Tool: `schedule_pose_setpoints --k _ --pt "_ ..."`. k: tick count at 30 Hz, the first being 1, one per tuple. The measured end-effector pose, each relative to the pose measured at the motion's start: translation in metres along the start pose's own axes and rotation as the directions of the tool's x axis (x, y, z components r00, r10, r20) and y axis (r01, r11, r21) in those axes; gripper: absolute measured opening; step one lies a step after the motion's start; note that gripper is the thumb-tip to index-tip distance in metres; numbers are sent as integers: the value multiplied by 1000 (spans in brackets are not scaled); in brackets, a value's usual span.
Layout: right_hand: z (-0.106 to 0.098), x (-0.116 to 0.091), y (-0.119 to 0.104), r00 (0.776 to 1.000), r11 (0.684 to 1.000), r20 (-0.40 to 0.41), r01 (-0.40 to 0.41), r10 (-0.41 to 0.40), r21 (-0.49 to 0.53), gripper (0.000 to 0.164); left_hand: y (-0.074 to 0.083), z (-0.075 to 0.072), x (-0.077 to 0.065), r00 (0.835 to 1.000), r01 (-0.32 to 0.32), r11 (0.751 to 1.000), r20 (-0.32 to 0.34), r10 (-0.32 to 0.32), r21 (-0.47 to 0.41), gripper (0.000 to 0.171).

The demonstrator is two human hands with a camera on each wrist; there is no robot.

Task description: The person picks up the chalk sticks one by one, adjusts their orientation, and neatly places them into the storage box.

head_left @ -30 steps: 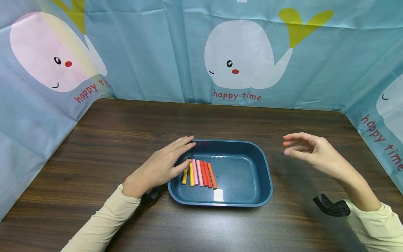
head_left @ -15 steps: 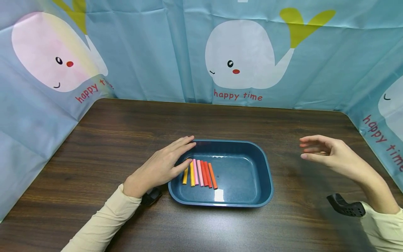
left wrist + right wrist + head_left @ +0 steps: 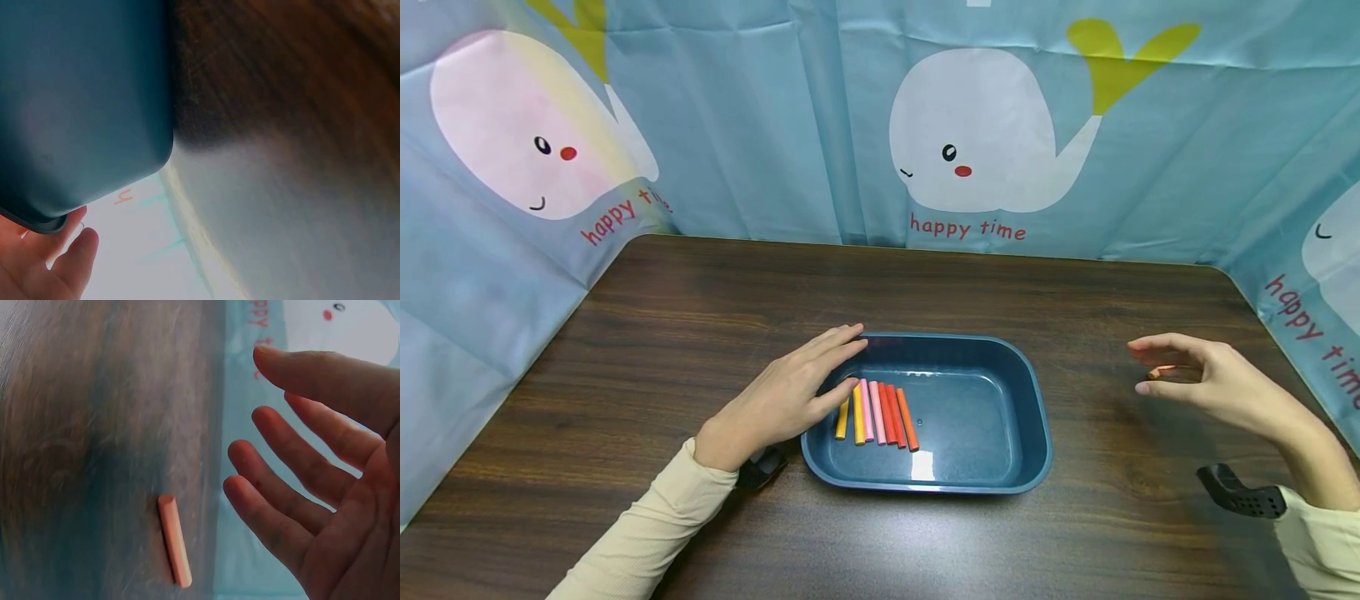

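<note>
My left hand (image 3: pixel 786 400) rests on the left rim of a blue plastic tray (image 3: pixel 970 490), fingers straight; in the left wrist view its fingertips (image 3: pixel 75 250) lie by the rim. Several chalk sticks (image 3: pixel 886 414) in yellow, pink, red and orange lie side by side at the tray's left; the hand partly covers the yellow ones. Over the table's right side hovers my right hand (image 3: pixel 1217 383), its fingers spread and slightly bent, holding nothing. Below it, an orange chalk stick (image 3: pixel 175 540) lies on the table, apart from the fingers and mostly hidden in the head view.
The dark wooden table (image 3: pixel 715 292) is bounded at the back and sides by a light blue curtain (image 3: pixel 760 142) printed with whales. A black wrist mount (image 3: pixel 1240 492) sits under the right wrist, and another (image 3: pixel 762 468) under the left.
My right hand has moved right, away from the tray, and a little lower, over the orange chalk stick. My left hand, the tray and the chalk in it have stayed put.
</note>
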State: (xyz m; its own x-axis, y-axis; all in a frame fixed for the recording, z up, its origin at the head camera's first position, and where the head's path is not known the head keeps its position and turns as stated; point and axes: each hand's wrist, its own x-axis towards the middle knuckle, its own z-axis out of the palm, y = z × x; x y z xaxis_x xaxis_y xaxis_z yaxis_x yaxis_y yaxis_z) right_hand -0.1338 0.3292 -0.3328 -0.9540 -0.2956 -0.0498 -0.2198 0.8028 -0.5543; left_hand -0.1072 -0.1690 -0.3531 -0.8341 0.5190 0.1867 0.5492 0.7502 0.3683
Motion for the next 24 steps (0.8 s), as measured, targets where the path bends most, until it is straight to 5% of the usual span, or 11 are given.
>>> schedule_pose_setpoints --k 10,18,24 --pt "-4 -2 17 999 997 -10 -40 39 -61 52 -1 0 0 1000 7 1000 9 -7 -8 55" --pt "-1 -1 34 997 983 -63 34 -46 -181 55 -2 0 -1 1000 13 1000 16 -13 -8 55" --pt "1 0 43 997 979 -73 21 -37 -205 51 -1 0 0 1000 7 1000 11 -7 -4 56"
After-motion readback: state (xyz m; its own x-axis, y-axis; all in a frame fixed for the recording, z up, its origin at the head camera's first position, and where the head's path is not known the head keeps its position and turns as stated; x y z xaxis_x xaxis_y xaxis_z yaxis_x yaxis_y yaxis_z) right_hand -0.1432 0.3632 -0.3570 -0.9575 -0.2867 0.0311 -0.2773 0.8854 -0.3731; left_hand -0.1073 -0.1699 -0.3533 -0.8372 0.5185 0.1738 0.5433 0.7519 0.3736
